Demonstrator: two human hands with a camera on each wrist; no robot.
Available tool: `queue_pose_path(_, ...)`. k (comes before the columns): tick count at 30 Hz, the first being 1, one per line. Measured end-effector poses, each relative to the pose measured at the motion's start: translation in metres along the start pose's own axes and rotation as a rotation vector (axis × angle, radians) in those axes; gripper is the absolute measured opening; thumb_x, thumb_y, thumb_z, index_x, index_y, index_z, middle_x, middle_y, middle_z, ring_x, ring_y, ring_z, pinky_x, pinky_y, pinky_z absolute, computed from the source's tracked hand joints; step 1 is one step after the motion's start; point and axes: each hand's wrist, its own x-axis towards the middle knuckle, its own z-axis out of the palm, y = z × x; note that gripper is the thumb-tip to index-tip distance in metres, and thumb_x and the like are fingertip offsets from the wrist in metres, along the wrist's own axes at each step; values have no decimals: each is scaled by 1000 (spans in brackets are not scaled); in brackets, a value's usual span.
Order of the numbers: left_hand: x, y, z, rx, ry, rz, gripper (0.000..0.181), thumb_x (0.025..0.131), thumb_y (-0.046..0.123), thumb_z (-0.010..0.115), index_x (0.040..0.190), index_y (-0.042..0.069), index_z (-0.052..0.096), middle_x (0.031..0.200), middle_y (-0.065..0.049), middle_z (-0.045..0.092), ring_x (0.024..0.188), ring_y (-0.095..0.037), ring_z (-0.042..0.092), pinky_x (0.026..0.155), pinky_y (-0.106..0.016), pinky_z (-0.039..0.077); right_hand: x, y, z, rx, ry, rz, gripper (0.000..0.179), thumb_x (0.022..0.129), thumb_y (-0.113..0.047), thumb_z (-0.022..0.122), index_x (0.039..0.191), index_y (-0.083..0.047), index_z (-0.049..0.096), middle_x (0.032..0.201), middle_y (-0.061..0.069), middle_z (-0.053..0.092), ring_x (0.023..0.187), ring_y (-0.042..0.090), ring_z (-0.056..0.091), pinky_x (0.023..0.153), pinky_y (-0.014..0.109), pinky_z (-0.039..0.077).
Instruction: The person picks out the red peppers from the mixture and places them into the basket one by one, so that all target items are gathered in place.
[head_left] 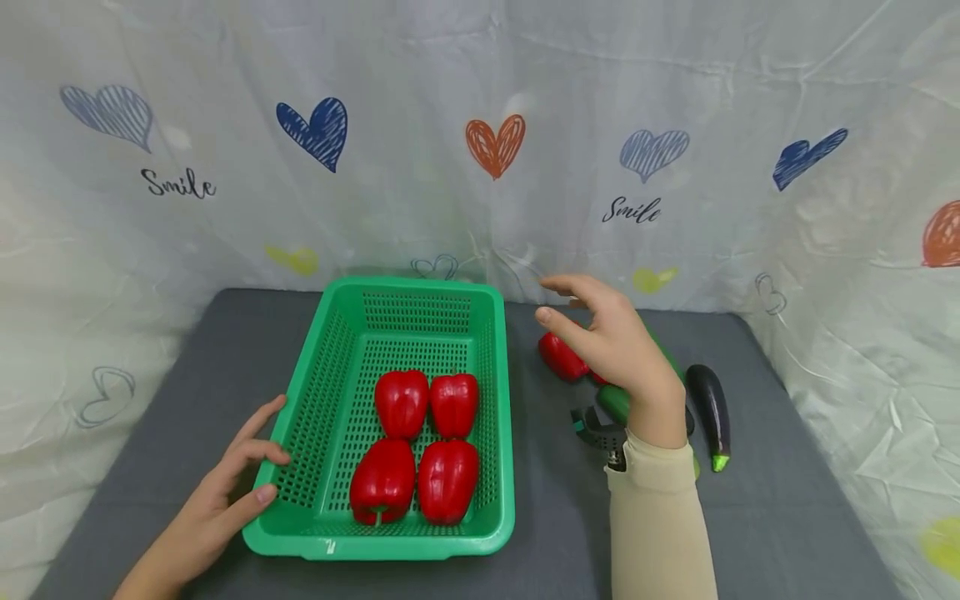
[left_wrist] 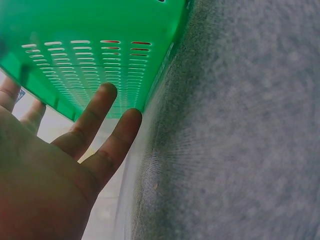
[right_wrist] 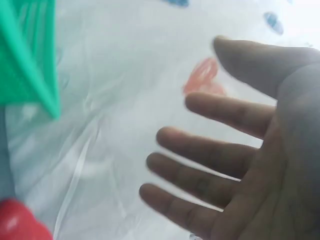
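Note:
A green plastic basket with perforated walls stands on the grey table and has several red bell peppers in its nearer half. My left hand is at the basket's left rim, fingers spread; in the left wrist view two fingers lie nearly straight along the outer wall. To the right of the basket, my right hand hovers with nothing in it, its fingers loosely extended. Below it lies another red bell pepper, partly covered by the hand. A dark green vegetable shows beside the right wrist, mostly hidden.
A purple eggplant with a green stem end lies right of my right forearm. A white curtain printed with hearts hangs behind the grey table. A dark wrist mount sticks out from the right wrist.

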Motion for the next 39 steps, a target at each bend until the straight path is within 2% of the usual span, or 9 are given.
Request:
queue_pose_path(7,0,0,1,-2,-3,2,39,97,-24,47,131,-5,54,178,-26,9,166,-24,6,117,-19,23,1,30,-4,-55,-66,128,51,108,-35,71,153,-13,62,155,7,60,143,31,53,119,56,42)
queue_pose_path(14,0,-2,2,-5,-6,3,39,97,-24,47,131,-5,54,178,-26,9,165,-25,6,117,-19,23,1,51,-6,-49,-116,244,56,107,-38,72,156,-15,58,159,9,57,142,37,53,118,61,41)
queue_pose_path(22,1,-2,3,-4,-1,11,39,97,-24,48,131,-6,54,178,-26,9,166,-25,6,117,-19,23,3,71,0,-65,-172,329,60,105,-36,74,157,-15,56,161,10,55,149,39,48,117,62,41)
queue_pose_path(25,1,-1,1,8,-1,2,39,97,-24,48,131,-5,55,179,-26,9,166,-25,6,116,-19,24,3,76,3,-67,-189,355,62,102,-36,77,157,-18,57,161,10,55,147,38,50,114,60,44)
queue_pose_path(32,0,1,0,1,0,-4,39,97,-24,48,130,-5,54,179,-25,8,165,-25,7,116,-19,24,5,86,11,-65,-268,382,66,99,-30,80,159,-19,55,156,11,57,127,33,61,101,54,56)
queue_pose_path(39,0,-3,0,2,7,17,39,96,-25,48,129,-5,55,178,-25,10,164,-26,8,116,-19,25,5,90,16,-85,-284,387,68,95,-17,79,159,-13,56,151,12,60,127,37,58,100,56,57)
